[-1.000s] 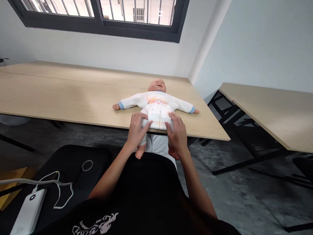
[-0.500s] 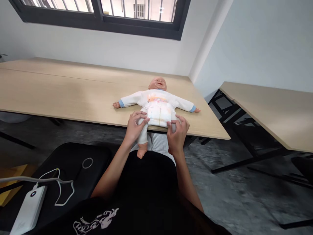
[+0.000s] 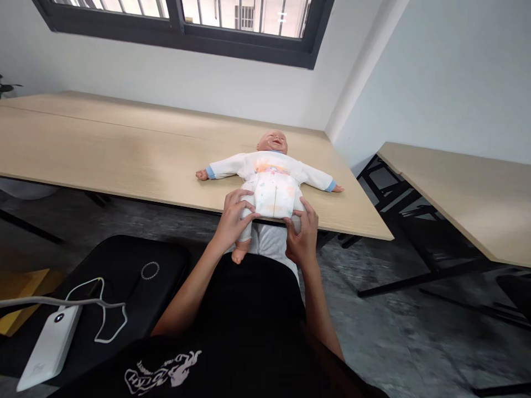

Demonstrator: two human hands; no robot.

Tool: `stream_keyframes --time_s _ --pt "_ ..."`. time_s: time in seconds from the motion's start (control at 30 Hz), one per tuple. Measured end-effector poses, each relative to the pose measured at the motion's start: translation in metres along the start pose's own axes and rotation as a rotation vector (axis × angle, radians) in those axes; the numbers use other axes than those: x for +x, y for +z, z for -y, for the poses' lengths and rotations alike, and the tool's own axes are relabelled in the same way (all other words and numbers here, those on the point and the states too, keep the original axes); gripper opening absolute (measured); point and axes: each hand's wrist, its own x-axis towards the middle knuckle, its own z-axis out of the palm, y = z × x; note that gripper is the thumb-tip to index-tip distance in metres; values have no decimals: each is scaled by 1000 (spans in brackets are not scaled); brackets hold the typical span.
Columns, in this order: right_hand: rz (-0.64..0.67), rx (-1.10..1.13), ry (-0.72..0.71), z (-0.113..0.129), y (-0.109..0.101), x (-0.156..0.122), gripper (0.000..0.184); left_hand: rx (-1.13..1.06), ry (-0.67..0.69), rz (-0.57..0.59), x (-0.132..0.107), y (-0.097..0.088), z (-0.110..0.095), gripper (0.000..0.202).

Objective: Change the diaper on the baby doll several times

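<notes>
The doll (image 3: 271, 163) lies on its back at the near edge of the surface (image 3: 145, 155), its left leg (image 3: 245, 232) hanging past it. Your left hand (image 3: 238, 216) is half-curled over that leg, your right hand (image 3: 303, 229) over the right leg (image 3: 296, 222), thumbs by the near corners of the diaper (image 3: 274, 194); I can't tell whether either pinches. The diaper looks light and soft, best held by its side edges.

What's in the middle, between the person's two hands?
In the head view, the white diaper on the doll lies between the left hand and the right hand.
</notes>
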Motion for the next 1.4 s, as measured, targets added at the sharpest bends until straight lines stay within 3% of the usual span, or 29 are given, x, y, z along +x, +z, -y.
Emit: stream_keyframes --time_s 0.17,0.33,0.53,0.87,1.13,1.4 --pt "-58 -8 49 4 9 -2 33 -73 -80 -36 1 1 -3 13" --pt "-38 7 42 5 1 1 33 -78 -67 -67 -4 3 -3 11" --pt "13 36 23 10 -10 6 32 98 -51 -253 -27 15 -9 14" --pt "-150 -160 115 25 13 21 36 90 -118 -266 14 22 -13 18" --pt "-205 -251 93 19 23 12 35 104 -111 -276 6 24 -10 18" --pt "-213 -275 56 17 26 0 31 334 40 -267 -14 33 -14 20"
